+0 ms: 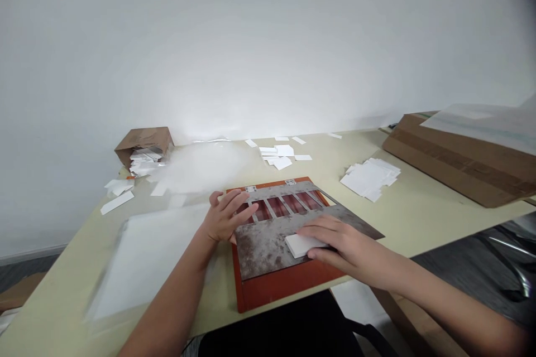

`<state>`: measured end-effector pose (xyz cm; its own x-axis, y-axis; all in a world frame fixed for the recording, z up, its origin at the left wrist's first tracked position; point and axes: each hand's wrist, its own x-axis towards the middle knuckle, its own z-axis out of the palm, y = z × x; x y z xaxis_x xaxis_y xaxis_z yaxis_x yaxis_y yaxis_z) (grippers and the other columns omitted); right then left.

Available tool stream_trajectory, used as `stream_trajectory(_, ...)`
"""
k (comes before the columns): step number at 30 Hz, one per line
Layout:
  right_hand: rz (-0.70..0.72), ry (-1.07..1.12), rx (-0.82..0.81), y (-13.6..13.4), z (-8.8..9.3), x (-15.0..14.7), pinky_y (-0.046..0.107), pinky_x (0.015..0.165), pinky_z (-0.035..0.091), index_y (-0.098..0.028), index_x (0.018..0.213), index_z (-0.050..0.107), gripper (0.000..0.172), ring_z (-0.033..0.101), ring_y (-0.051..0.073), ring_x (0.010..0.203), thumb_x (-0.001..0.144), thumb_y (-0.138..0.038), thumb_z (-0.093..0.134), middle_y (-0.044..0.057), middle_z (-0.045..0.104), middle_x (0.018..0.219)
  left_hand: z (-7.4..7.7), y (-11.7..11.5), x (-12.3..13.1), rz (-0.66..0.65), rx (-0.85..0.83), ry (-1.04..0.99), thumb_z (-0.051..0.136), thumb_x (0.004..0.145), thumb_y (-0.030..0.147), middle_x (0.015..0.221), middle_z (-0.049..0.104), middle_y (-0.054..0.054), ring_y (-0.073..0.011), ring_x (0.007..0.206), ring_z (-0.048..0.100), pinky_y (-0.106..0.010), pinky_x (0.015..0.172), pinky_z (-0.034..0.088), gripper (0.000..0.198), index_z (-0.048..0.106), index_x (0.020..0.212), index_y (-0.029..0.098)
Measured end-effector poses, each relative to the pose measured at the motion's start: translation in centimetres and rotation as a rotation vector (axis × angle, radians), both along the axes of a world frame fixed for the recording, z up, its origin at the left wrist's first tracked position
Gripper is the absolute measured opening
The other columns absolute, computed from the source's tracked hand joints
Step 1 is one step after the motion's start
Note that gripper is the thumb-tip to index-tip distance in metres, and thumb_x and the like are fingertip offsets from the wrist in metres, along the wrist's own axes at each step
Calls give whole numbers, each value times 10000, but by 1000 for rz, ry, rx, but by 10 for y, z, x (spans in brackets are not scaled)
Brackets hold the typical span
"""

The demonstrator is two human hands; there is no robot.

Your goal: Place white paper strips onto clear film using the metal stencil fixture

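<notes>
Bare forearms reach in from the bottom edge, above a black shape (280, 329) I can't make out fully. From the head view, the person's right hand (335, 240) is closed around a short white stack (298, 245), thumb along its near edge and the other fingers over the top. That stack lies flat on a stained grey plate (262, 254), on the near side of a row of slots showing dark red.

On the plate's left side is the left hand (226, 217), its fingers spread wide and holding nothing; I can't tell whether the fingertips touch the metal. Underneath lies a red-orange board (288, 290) with small hinges (290, 182) at its far edge; the plate's right corner juts out past it.

All this rests on a pale yellow bench (422, 223). White slips (285, 150) are scattered behind the board, with a loose white pile (371, 178) to the right, near a large brown carton (460, 162). Far left, a small brown box (146, 135) lies open, white pieces spilling from its mouth.
</notes>
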<state>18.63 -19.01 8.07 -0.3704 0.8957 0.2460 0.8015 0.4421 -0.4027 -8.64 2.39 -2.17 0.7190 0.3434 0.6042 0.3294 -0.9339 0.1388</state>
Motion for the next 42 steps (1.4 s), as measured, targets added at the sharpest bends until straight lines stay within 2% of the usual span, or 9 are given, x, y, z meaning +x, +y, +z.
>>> stream_trajectory(6, 159, -22, -13, 13, 11, 7, 347, 850, 538, -225, 1114, 682, 246, 661, 184, 946, 1012, -385, 525, 63, 718, 1023, 4, 2, -1, 29, 31, -41, 187, 643, 1038, 1192, 688, -109, -344, 1168, 587, -477, 967, 285, 998, 733, 1134, 362)
stream_trajectory(13, 165, -63, 20, 16, 16, 8, 329, 805, 503, -219, 997, 622, 209, 635, 173, 905, 1034, -365, 477, 49, 685, 967, 8, 7, -6, 105, 9, -95, 170, 535, 1088, 1176, 685, -123, -348, 1135, 597, -472, 983, 318, 1136, 730, 1121, 293)
stream_trajectory(17, 152, -49, -9, 19, 19, 10, 333, 812, 487, -227, 964, 561, 189, 616, 169, 889, 1045, -358, 452, 47, 673, 974, 12, 17, -18, 154, -19, -109, 397, 562, 1044, 1139, 700, -119, -344, 1109, 621, -472, 994, 345, 981, 721, 1082, 278)
stream_trajectory(22, 135, -39, -24, 19, 22, 12, 334, 825, 481, -239, 931, 528, 175, 610, 174, 902, 1041, -358, 462, 45, 673, 982, 14, 35, -36, 230, -84, -159, 669, 719, 797, 1052, 704, -106, -280, 1017, 651, -427, 930, 463, 622, 704, 981, 233)
stream_trajectory(25, 123, -72, 20, 12, 13, 9, 322, 803, 489, -235, 950, 523, 147, 611, 174, 896, 1035, -345, 475, 48, 672, 998, 6, 44, -38, 280, -134, -207, 621, 911, 586, 977, 692, -72, -213, 928, 658, -391, 879, 531, 392, 685, 954, 202)
stream_trajectory(27, 116, -97, 75, 7, 0, 6, 311, 778, 493, -229, 966, 528, 125, 616, 176, 904, 1033, -321, 477, 55, 677, 1021, -1, 47, -35, 316, -168, -238, 597, 983, 439, 1122, 674, -77, -200, 987, 658, -410, 895, 559, 305, 655, 1119, 172)
stream_trajectory(29, 129, -130, 165, 2, -15, 2, 316, 786, 491, -222, 962, 532, 112, 620, 177, 906, 1032, -293, 480, 58, 688, 1035, -7, 47, -29, 335, -205, -249, 607, 990, 378, 1243, 638, -93, -212, 1050, 653, -425, 905, 575, 321, 615, 1238, 175)
stream_trajectory(34, 152, -231, 323, -5, -48, -4, 334, 776, 475, -195, 890, 530, 159, 610, 178, 862, 1024, -272, 493, 73, 700, 1014, -11, 38, -12, 317, -277, -231, 613, 987, 374, 1270, 628, -98, -218, 1068, 651, -429, 912, 576, 331, 610, 1256, 182)
stream_trajectory(42, 139, -270, 402, -5, -74, -8, 341, 770, 442, -179, 853, 554, 238, 594, 178, 838, 1040, -289, 456, 75, 699, 972, -8, 26, 3, 267, -316, -191, 607, 990, 377, 1213, 653, -87, -202, 1027, 660, -415, 902, 576, 294, 633, 1203, 176)
